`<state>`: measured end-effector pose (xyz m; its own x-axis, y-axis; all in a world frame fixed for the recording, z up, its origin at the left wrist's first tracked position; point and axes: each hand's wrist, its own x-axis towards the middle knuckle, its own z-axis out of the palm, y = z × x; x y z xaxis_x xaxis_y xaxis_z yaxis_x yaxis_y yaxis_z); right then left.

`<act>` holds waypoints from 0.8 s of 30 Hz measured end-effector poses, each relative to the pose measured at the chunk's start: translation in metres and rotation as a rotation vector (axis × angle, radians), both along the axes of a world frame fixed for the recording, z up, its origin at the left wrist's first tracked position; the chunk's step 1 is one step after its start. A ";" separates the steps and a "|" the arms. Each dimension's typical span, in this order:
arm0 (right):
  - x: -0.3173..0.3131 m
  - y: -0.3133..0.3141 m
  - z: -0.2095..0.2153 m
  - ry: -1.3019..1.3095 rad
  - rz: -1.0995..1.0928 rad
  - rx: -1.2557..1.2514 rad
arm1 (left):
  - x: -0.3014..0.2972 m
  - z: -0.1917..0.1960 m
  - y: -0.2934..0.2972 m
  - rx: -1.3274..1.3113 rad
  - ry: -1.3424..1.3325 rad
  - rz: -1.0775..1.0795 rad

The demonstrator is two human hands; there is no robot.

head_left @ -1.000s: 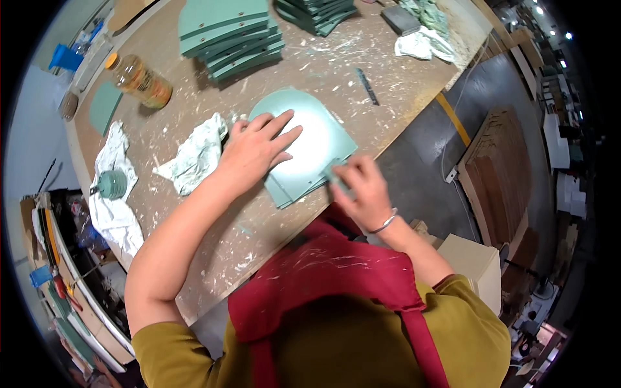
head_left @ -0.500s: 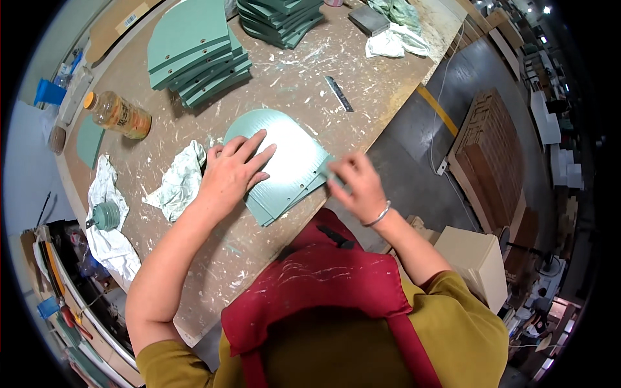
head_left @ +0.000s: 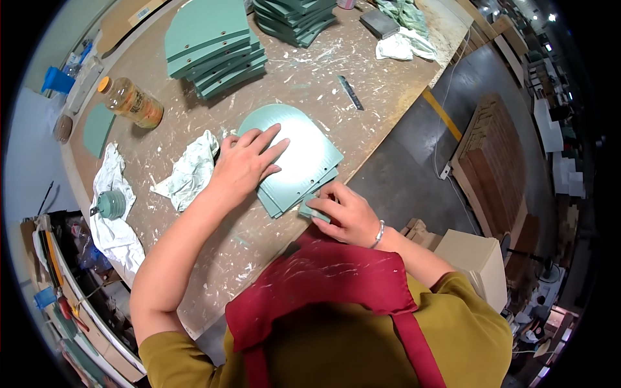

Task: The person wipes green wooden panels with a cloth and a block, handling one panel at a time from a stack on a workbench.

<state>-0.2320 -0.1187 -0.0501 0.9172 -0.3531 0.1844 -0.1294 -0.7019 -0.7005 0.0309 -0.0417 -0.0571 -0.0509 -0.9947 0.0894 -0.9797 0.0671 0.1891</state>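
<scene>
A small stack of pale green panels [head_left: 303, 145], each with one rounded end and small holes along the straight edge, lies on the worktable. My left hand [head_left: 244, 165] rests flat on the top panel's left side, fingers spread. At the panels' near right edge, my right hand [head_left: 346, 213] grips a small green block [head_left: 314, 209] between thumb and fingers. The block is close to the panels' lower edge; whether it touches them I cannot tell. Beside my left hand lies a crumpled white cloth [head_left: 193, 169].
Taller stacks of green panels [head_left: 207, 39] stand at the far side. A bottle with an orange cap [head_left: 132, 103] is at the left. A short dark ruler [head_left: 350, 92] lies near the table's right edge. Brown boards [head_left: 495, 161] are stacked on the floor to the right.
My right hand has come down and nearer along the panels' edge, and the green block now shows clearly in it. My left hand stays on the panel. The whole view has shifted slightly.
</scene>
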 end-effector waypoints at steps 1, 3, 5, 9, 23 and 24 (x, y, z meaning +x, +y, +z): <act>0.004 -0.001 0.006 -0.058 -0.054 0.030 | 0.004 0.000 0.002 -0.005 0.004 0.026; 0.012 -0.020 0.012 -0.237 -0.182 0.025 | 0.019 0.001 0.009 0.026 0.019 0.195; 0.019 -0.043 0.014 -0.282 -0.332 0.572 | 0.041 0.001 0.032 -0.070 -0.023 0.435; 0.065 -0.079 0.026 -0.185 -0.324 1.005 | 0.066 -0.048 0.108 0.022 0.135 0.626; 0.139 -0.090 -0.033 -0.368 -0.227 1.456 | -0.045 -0.012 0.049 -0.052 0.221 0.255; 0.137 -0.089 -0.035 -0.376 -0.241 1.451 | -0.050 -0.006 0.052 0.014 0.218 0.270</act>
<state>-0.0946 -0.2077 -0.0854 0.7934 -0.5591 -0.2408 0.2012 0.6141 -0.7631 -0.0195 0.0104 -0.0628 0.2331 -0.9709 0.0557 -0.8983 -0.1930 0.3948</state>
